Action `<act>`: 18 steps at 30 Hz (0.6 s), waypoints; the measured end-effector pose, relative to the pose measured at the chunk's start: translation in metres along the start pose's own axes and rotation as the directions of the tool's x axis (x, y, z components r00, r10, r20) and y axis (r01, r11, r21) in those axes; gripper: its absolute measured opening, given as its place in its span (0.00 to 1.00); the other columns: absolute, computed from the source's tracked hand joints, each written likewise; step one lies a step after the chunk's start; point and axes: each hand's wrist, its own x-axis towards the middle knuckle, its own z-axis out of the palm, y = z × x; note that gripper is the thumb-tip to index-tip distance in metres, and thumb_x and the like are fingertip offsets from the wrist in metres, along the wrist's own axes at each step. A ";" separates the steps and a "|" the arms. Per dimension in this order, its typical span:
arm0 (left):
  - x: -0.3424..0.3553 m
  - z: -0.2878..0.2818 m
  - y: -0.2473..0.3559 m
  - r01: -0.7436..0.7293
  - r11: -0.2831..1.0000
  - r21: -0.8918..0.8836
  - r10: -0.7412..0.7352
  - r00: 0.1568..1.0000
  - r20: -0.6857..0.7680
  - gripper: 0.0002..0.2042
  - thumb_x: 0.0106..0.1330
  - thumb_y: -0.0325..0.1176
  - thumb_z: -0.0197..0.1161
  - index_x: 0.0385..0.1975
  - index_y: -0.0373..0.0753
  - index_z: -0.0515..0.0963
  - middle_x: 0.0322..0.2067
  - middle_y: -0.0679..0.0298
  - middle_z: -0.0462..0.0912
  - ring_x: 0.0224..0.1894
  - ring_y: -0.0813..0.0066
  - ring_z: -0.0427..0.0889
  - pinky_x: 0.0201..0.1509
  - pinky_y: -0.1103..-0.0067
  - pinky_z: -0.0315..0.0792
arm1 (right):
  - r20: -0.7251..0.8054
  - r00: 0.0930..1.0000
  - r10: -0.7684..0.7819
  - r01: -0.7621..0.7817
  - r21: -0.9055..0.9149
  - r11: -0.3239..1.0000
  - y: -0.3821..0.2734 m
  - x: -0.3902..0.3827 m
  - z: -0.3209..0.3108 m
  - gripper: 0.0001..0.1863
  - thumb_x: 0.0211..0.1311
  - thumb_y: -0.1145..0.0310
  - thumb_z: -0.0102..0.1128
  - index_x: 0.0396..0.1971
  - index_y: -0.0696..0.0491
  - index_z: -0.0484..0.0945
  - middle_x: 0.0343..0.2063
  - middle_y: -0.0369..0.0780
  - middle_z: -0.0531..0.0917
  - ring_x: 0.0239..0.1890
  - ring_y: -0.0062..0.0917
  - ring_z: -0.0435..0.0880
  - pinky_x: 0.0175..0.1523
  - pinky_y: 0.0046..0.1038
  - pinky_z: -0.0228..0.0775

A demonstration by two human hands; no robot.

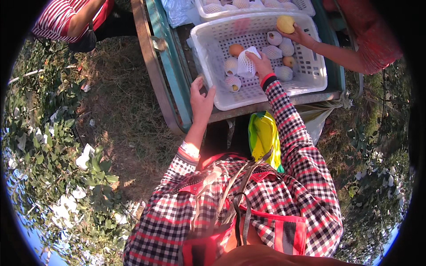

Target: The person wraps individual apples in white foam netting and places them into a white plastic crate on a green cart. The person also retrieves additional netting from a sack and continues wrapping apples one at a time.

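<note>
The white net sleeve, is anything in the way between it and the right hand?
No. The right hand already grips the net sleeve inside the white crate. Wrapped fruits lie beside and below it. The left hand rests on the crate's near rim.

I see a white perforated plastic crate [310, 73] on the cart bed, holding fruit in white foam net sleeves [230, 66]. Just beyond the crate sits a second white crate [204, 12]; a clear plastic bag [177, 11] lies left of that.
</note>
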 end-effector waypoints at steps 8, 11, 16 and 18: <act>0.128 0.017 -0.063 -0.063 0.947 0.316 0.078 0.996 -0.034 0.34 0.54 0.23 0.62 0.65 0.44 0.64 0.61 0.53 0.69 0.63 0.57 0.68 0.65 0.72 0.63 | -0.134 0.991 0.026 -0.113 -0.698 0.707 0.073 0.143 0.060 0.50 0.49 0.41 0.66 0.66 0.57 0.59 0.52 0.49 0.78 0.50 0.35 0.82 0.52 0.35 0.76; 0.147 0.008 -0.081 0.079 0.988 0.133 -0.083 0.996 0.029 0.16 0.57 0.26 0.65 0.47 0.38 0.79 0.41 0.55 0.83 0.45 0.65 0.81 0.51 0.73 0.71 | -0.071 0.996 0.050 -0.087 -0.805 0.587 0.097 0.162 0.072 0.46 0.52 0.39 0.60 0.65 0.55 0.62 0.57 0.53 0.74 0.57 0.42 0.76 0.61 0.37 0.67; 0.146 0.010 -0.102 0.135 0.969 0.209 -0.091 0.974 -0.209 0.07 0.59 0.26 0.64 0.36 0.34 0.82 0.28 0.64 0.84 0.30 0.80 0.79 0.37 0.80 0.73 | 0.103 0.993 -0.056 0.115 -0.945 0.306 0.105 0.145 0.073 0.37 0.57 0.48 0.57 0.64 0.52 0.64 0.59 0.54 0.71 0.61 0.44 0.71 0.64 0.41 0.64; 0.145 0.014 -0.108 0.163 0.960 0.227 -0.115 0.970 -0.213 0.06 0.59 0.27 0.65 0.35 0.34 0.82 0.27 0.61 0.85 0.30 0.78 0.81 0.37 0.79 0.74 | 0.264 0.962 -0.062 0.271 -0.941 0.203 0.103 0.141 0.070 0.33 0.58 0.52 0.57 0.62 0.51 0.68 0.53 0.50 0.77 0.57 0.46 0.75 0.61 0.41 0.67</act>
